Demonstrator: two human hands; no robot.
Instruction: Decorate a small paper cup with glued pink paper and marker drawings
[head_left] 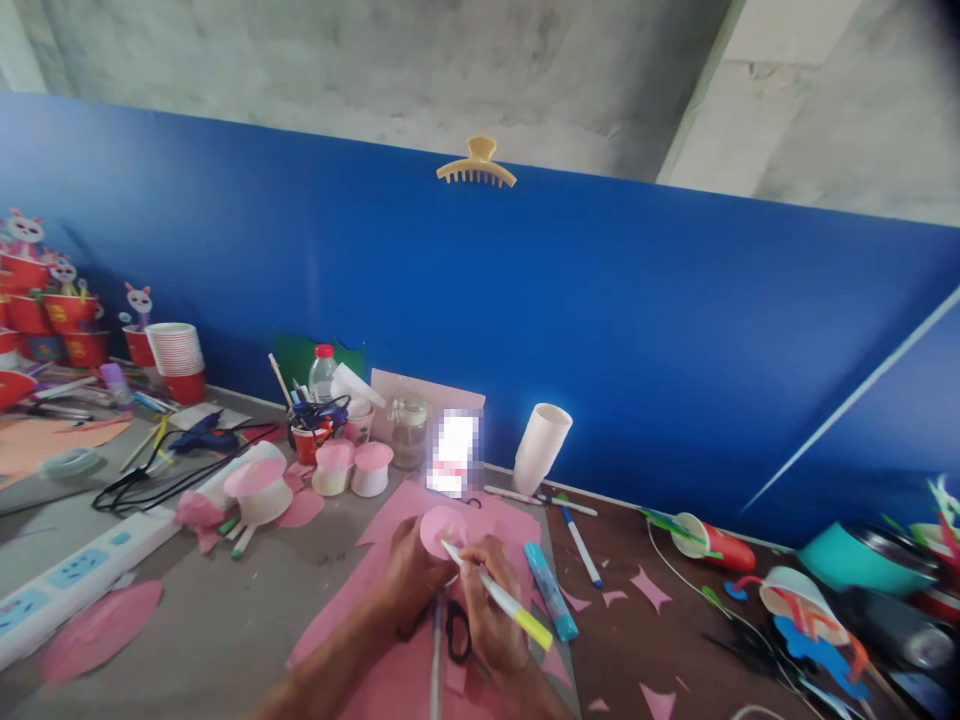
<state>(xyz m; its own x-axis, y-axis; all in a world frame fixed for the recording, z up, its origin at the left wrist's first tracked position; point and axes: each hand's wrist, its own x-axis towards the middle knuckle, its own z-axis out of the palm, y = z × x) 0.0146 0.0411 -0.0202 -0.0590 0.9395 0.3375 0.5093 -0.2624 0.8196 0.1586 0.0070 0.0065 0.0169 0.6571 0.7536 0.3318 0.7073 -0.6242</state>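
Note:
My left hand (411,568) grips a small round pink paper piece (436,522). Whether anything sits beneath that piece is hidden by my fingers. In my right hand (496,595) is a white marker with a yellow end (519,612), its tip touching or very near the pink round. Below both hands lie pink paper sheets (337,635) and a pair of scissors with black handles (458,632). A teal tube (551,590) rests just right of my right hand.
White cups with pink tops (372,470) stand left. Behind are a glass jar (409,432), a blurred-out bright screen (454,450) and stacked white cups (541,447). A power strip (97,570) and black cable (161,480) lie left; paper scraps (651,590) and a blue marker (583,548) right.

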